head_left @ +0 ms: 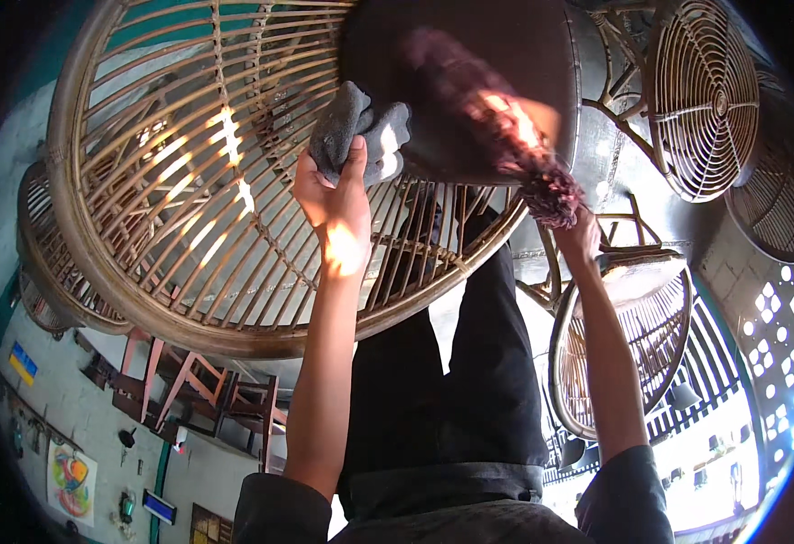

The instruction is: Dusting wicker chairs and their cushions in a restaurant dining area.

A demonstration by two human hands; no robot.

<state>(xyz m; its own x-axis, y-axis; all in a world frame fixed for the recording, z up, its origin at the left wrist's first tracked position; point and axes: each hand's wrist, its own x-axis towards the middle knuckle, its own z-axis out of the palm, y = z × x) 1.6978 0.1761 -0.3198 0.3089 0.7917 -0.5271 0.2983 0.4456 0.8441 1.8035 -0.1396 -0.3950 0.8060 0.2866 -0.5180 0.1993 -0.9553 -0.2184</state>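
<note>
My left hand [341, 201] grips a folded grey cloth [335, 127], thumb on top, above the slats of a large round rattan chair [179, 313]. My right hand [580, 240] is closed round the near end of a fluffy reddish-purple duster [515, 127]. Motion blurs the duster's far end, and its handle is hidden in my fist. The duster stretches over a dark, smooth panel with rounded corners [374, 54], which looks like a seat cushion or small table top. Whether it touches that surface, I cannot tell. Sunlight falls across the duster and my left wrist.
More rattan seats stand to the right: a round spiral-woven one [719, 100] and a bowl-shaped chair [628, 354]. Another rattan chair [48, 245] is at the far left. Dark wooden chairs [179, 385] stand at the lower left by a wall with a painting [72, 480].
</note>
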